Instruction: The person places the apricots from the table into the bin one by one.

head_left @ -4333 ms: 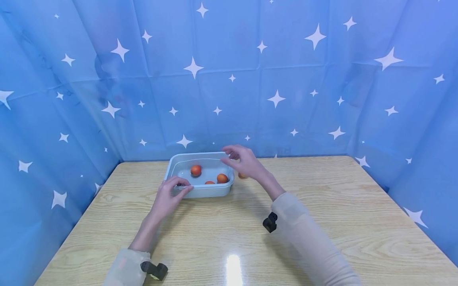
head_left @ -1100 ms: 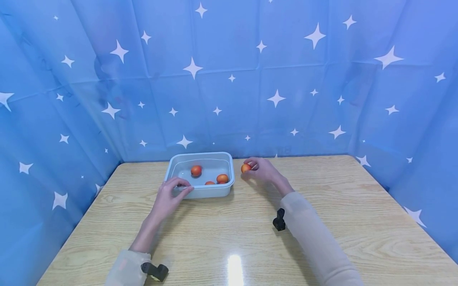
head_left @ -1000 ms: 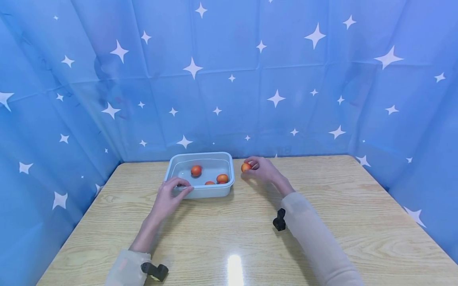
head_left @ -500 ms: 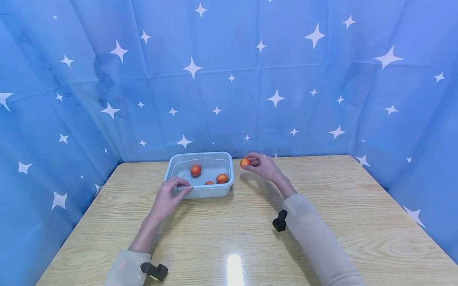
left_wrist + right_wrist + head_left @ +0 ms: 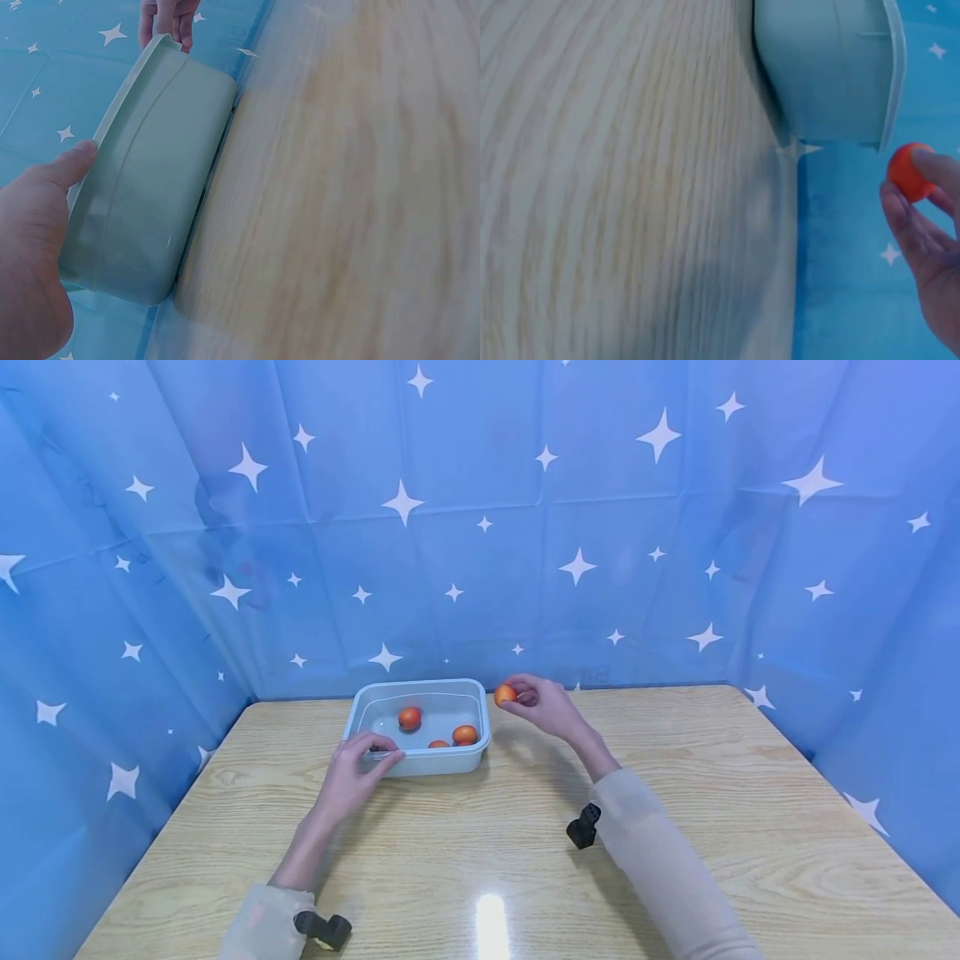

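A pale blue-green plastic box (image 5: 420, 763) stands near the table's back edge. At its front left rim my left hand (image 5: 356, 773) pinches the wall, thumb outside and fingers over the inside; in the left wrist view the thumb (image 5: 79, 157) lies on the rim. Just right of the box, my right hand (image 5: 546, 703) holds a small round orange-red fruit (image 5: 505, 696) between thumb and fingertips, raised above the table. The right wrist view shows this fruit (image 5: 910, 172) beside the box rim, apart from it. Inside the box lie a red fruit (image 5: 409, 718), an orange-red one (image 5: 465, 734) and others partly hidden by the front wall.
The wood-grain table (image 5: 420, 860) extends to both sides and toward me. Behind it hangs a blue curtain (image 5: 480, 610) with white stars, close to the box's back. Black wrist cameras (image 5: 324, 930) sit on both sleeves.
My right hand went from above the box's right rim to the fruit on the table, took hold of it, lifted it and moved left toward the box. My left hand stayed put.
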The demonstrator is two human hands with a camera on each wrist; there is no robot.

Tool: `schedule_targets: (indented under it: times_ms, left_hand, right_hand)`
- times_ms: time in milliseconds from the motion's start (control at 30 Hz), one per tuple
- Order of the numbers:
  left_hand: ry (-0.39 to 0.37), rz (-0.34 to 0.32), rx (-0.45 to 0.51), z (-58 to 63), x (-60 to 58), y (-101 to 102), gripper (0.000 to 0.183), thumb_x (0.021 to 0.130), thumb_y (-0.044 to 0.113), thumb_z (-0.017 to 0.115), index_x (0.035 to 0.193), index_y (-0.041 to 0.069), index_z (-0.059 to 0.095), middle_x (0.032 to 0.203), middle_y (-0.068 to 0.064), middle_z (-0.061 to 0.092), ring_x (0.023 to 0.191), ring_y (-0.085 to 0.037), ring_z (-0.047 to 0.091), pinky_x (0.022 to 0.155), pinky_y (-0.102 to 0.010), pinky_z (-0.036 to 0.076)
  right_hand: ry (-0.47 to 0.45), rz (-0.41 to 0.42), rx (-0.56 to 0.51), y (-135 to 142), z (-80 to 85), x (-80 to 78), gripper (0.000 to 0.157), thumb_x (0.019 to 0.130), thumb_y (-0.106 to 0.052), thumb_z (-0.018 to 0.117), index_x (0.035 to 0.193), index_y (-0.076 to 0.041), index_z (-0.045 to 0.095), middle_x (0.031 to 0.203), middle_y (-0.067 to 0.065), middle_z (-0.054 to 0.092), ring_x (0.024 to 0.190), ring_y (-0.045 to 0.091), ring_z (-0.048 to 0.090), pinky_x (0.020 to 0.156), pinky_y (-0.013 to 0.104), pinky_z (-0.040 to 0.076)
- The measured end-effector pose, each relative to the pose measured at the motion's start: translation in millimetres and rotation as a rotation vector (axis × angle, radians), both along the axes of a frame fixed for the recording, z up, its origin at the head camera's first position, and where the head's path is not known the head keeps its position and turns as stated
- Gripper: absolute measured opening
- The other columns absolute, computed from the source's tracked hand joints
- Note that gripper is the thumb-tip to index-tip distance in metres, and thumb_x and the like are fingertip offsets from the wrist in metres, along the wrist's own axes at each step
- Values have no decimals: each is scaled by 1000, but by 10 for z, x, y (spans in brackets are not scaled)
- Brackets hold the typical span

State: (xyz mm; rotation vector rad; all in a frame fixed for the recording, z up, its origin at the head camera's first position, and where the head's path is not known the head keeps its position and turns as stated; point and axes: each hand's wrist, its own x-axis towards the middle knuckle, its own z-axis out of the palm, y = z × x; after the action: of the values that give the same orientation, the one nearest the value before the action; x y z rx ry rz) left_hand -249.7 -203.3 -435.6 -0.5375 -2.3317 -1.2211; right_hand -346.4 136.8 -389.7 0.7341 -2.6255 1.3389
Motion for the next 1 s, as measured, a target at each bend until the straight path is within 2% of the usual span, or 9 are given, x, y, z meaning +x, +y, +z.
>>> schedule_targets:
  times_ms: [167, 533, 833, 1000]
  left_hand:
    - [-3, -1, 0, 2, 5, 1, 13, 89, 18, 80, 99, 13, 73, 96, 1, 70, 97, -25, 63, 101, -52, 31]
    - [-6, -1, -5, 6, 4, -3, 14, 89, 16, 80, 100, 10, 73, 96, 1, 70, 98, -23, 63, 99, -50, 31]
    - [-3, -3, -6, 10, 8, -6, 12, 89, 15, 79, 99, 11, 73, 96, 1, 70, 97, -24, 63, 100, -51, 31]
    - [-16, 3, -7, 18, 11, -2, 13, 89, 16, 79, 99, 11, 73, 96, 0, 70, 98, -25, 63, 103, -55, 29]
  right_hand:
    - [23, 7, -11, -71, 46, 35, 43, 93, -23, 76, 129, -3, 64, 117, 15, 69, 99, 27, 69, 86, 41, 56]
    - [31, 30, -30, -221, 133, 142, 41, 93, -19, 76, 130, -6, 64, 119, 13, 69, 99, 25, 69, 86, 37, 56]
    - [42, 81, -41, -369, 200, 209, 39, 93, -17, 75, 129, -5, 64, 118, 15, 69, 100, 26, 70, 86, 36, 56]
    - [59, 107, -35, -458, 213, 225, 39, 93, -17, 75, 128, -5, 64, 119, 14, 69, 99, 24, 70, 85, 35, 57]
